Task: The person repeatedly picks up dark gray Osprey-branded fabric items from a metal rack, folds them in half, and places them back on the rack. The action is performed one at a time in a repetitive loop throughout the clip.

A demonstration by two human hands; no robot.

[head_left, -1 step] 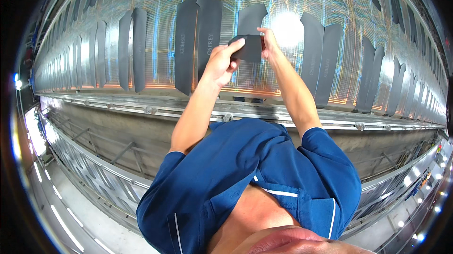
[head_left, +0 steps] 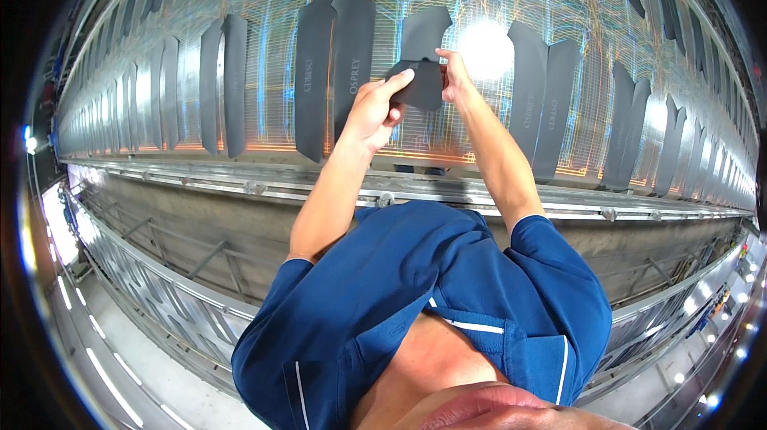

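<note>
Between my two hands is a dark grey, flat flexible piece, bent over into a small folded panel (head_left: 422, 88), held above the shiny striped surface. My left hand (head_left: 375, 110) is closed on its left side, the thumb lying on top. At the right edge, the fingers of my right hand (head_left: 454, 77) pinch it, partly hidden behind the piece. Just beyond my hands a grey upright strip (head_left: 425, 31) shows; whether it joins the held piece, I cannot tell. Left of my left hand lies a pair of larger dark grey shaped panels (head_left: 318, 71) with pale lettering.
More paired grey panels (head_left: 523, 95) lie in rows across the long, gleaming striped table (head_left: 272, 103). A metal rail (head_left: 319, 186) runs along its near edge, between the table and my body. Strong light glares off the surface right of my hands.
The lower edge of the held piece has dipped slightly and now looks more rounded. Both hands stay nearly in place.
</note>
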